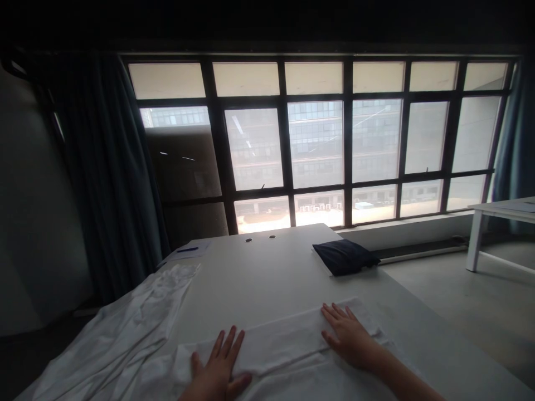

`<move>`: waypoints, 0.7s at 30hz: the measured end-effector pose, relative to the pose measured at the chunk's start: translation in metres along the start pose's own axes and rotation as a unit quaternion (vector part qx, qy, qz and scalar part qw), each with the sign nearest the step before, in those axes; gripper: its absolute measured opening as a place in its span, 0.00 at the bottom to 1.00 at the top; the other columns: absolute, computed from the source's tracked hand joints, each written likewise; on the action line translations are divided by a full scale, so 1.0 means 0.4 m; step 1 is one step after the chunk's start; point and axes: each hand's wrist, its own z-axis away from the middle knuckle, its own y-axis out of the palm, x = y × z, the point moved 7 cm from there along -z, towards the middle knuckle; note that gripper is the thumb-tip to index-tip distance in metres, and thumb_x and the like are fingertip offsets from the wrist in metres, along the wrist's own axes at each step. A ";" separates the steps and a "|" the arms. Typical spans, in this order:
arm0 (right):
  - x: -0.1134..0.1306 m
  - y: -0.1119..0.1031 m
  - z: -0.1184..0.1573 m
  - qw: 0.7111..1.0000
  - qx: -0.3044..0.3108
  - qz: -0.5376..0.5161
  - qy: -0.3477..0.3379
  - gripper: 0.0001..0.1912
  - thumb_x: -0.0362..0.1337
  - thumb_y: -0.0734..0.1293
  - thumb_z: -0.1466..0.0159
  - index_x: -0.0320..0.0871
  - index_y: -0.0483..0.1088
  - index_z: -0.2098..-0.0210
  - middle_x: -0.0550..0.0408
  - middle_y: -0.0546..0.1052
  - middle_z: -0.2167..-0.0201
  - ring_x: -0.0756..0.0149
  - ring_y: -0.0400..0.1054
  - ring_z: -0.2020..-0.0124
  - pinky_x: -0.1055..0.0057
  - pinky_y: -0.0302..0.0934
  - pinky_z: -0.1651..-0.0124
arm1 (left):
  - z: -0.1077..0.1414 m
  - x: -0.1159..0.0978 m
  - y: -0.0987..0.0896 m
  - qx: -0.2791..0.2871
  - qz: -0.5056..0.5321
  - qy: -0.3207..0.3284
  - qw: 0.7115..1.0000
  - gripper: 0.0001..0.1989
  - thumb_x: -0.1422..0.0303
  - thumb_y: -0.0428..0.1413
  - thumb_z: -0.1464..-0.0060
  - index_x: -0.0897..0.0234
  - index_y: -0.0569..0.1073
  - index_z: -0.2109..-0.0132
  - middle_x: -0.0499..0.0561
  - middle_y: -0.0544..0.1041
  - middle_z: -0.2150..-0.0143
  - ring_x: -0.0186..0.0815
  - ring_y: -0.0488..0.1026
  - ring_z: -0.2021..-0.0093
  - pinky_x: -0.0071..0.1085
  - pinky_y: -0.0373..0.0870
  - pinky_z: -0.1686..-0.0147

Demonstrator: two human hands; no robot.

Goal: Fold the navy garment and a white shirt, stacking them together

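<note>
White cloth [284,340] lies spread over the near part of the table, with a fold running across it. Its kind of garment, if it is one, I cannot make out. My left hand [217,365] rests flat on its left part, fingers spread. On the right part lies my right hand [346,337], palm down with the fingers stretched out. Neither hand grips anything. The cloth's near edge runs out of view at the bottom.
More crumpled white cloth [137,317] covers the table's left side. Dark folded fabric [345,256] sits near the right edge of the white table [254,278]. Paper with a dark pen [188,249] lies far left. Another table [476,239] stands right, before windows and curtains.
</note>
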 end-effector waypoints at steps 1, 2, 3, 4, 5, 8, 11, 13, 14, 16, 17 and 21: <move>-0.004 0.002 -0.001 1.000 0.000 0.001 0.004 0.39 0.55 0.55 0.31 0.41 0.50 0.27 0.47 0.52 0.27 0.50 0.42 0.26 0.45 0.32 0.27 | -0.005 0.001 0.003 -0.004 0.000 0.001 1.000 0.44 0.46 0.48 0.43 0.46 0.37 0.27 0.45 0.28 0.24 0.57 0.26 0.25 0.82 0.32 0.44; -0.008 0.003 -0.002 1.000 -0.003 0.003 0.007 0.39 0.55 0.54 0.31 0.41 0.50 0.27 0.48 0.51 0.27 0.49 0.41 0.26 0.45 0.31 0.27 | -0.010 0.003 0.007 -0.006 -0.001 0.001 1.000 0.44 0.46 0.48 0.43 0.46 0.37 0.27 0.45 0.29 0.24 0.57 0.27 0.25 0.83 0.32 0.44; -0.011 0.005 -0.002 1.000 -0.006 0.004 0.010 0.39 0.56 0.54 0.31 0.42 0.50 0.27 0.48 0.50 0.26 0.49 0.40 0.26 0.44 0.30 0.27 | -0.016 0.005 0.009 -0.008 0.000 0.002 1.000 0.44 0.46 0.49 0.44 0.46 0.38 0.27 0.45 0.29 0.24 0.58 0.27 0.25 0.83 0.32 0.44; -0.014 0.007 -0.003 1.000 -0.010 0.006 0.013 0.39 0.56 0.54 0.31 0.42 0.49 0.27 0.49 0.50 0.26 0.48 0.40 0.26 0.44 0.29 0.27 | -0.022 0.008 0.010 -0.012 0.001 0.004 1.000 0.44 0.45 0.49 0.44 0.46 0.38 0.27 0.45 0.30 0.24 0.58 0.28 0.25 0.83 0.33 0.44; -0.016 0.009 -0.004 1.000 -0.013 0.007 0.016 0.39 0.57 0.54 0.30 0.42 0.49 0.27 0.49 0.49 0.26 0.48 0.39 0.26 0.43 0.29 0.28 | -0.027 0.011 0.008 -0.016 0.002 0.010 1.000 0.45 0.44 0.49 0.44 0.46 0.39 0.27 0.46 0.31 0.24 0.59 0.29 0.25 0.83 0.33 0.44; -0.025 0.015 -0.006 1.000 -0.014 0.007 0.023 0.39 0.58 0.52 0.30 0.44 0.48 0.27 0.50 0.47 0.26 0.48 0.38 0.26 0.43 0.28 0.28 | -0.040 0.025 -0.009 -0.041 0.017 0.056 0.997 0.43 0.39 0.47 0.43 0.45 0.45 0.27 0.49 0.38 0.23 0.59 0.35 0.25 0.78 0.34 0.39; -0.037 0.015 -0.008 0.999 -0.010 0.006 0.030 0.40 0.59 0.52 0.30 0.45 0.47 0.27 0.52 0.47 0.26 0.48 0.38 0.26 0.43 0.28 0.28 | -0.049 0.070 -0.036 -0.075 0.033 0.097 0.992 0.40 0.37 0.45 0.42 0.46 0.53 0.28 0.50 0.48 0.24 0.54 0.44 0.25 0.62 0.41 0.31; -0.044 0.014 -0.008 0.999 -0.007 0.006 0.033 0.40 0.60 0.51 0.31 0.45 0.47 0.27 0.52 0.46 0.26 0.49 0.38 0.25 0.44 0.28 0.27 | -0.057 0.133 -0.055 -0.111 0.031 0.076 0.990 0.40 0.38 0.46 0.42 0.51 0.59 0.29 0.53 0.56 0.26 0.52 0.51 0.27 0.53 0.47 0.30; -0.047 0.014 -0.008 0.999 -0.007 0.006 0.035 0.40 0.61 0.51 0.31 0.46 0.47 0.26 0.53 0.46 0.26 0.49 0.38 0.25 0.45 0.28 0.27 | -0.061 0.172 -0.066 -0.136 0.029 0.057 0.989 0.39 0.39 0.46 0.41 0.54 0.62 0.30 0.54 0.60 0.28 0.51 0.56 0.28 0.50 0.51 0.31; -0.051 0.013 -0.008 0.999 -0.008 0.006 0.036 0.41 0.62 0.50 0.31 0.46 0.46 0.26 0.53 0.46 0.26 0.49 0.38 0.25 0.46 0.27 0.27 | -0.065 0.253 -0.089 -0.194 0.032 0.012 0.980 0.33 0.44 0.46 0.39 0.57 0.70 0.35 0.56 0.70 0.33 0.49 0.65 0.33 0.46 0.58 0.34; -0.052 0.013 -0.008 0.999 -0.009 0.006 0.036 0.41 0.62 0.50 0.31 0.46 0.46 0.26 0.53 0.46 0.26 0.50 0.38 0.25 0.46 0.27 0.27 | -0.065 0.291 -0.100 -0.220 0.038 -0.006 0.975 0.29 0.48 0.45 0.38 0.57 0.73 0.39 0.55 0.74 0.37 0.47 0.69 0.37 0.44 0.61 0.37; -0.053 0.015 -0.010 0.999 -0.009 0.009 0.037 0.41 0.62 0.51 0.31 0.45 0.47 0.26 0.54 0.47 0.26 0.51 0.37 0.25 0.47 0.28 0.27 | -0.058 0.402 -0.117 -0.265 0.060 -0.072 0.960 0.22 0.55 0.42 0.38 0.58 0.78 0.59 0.56 0.82 0.54 0.47 0.76 0.51 0.41 0.68 0.48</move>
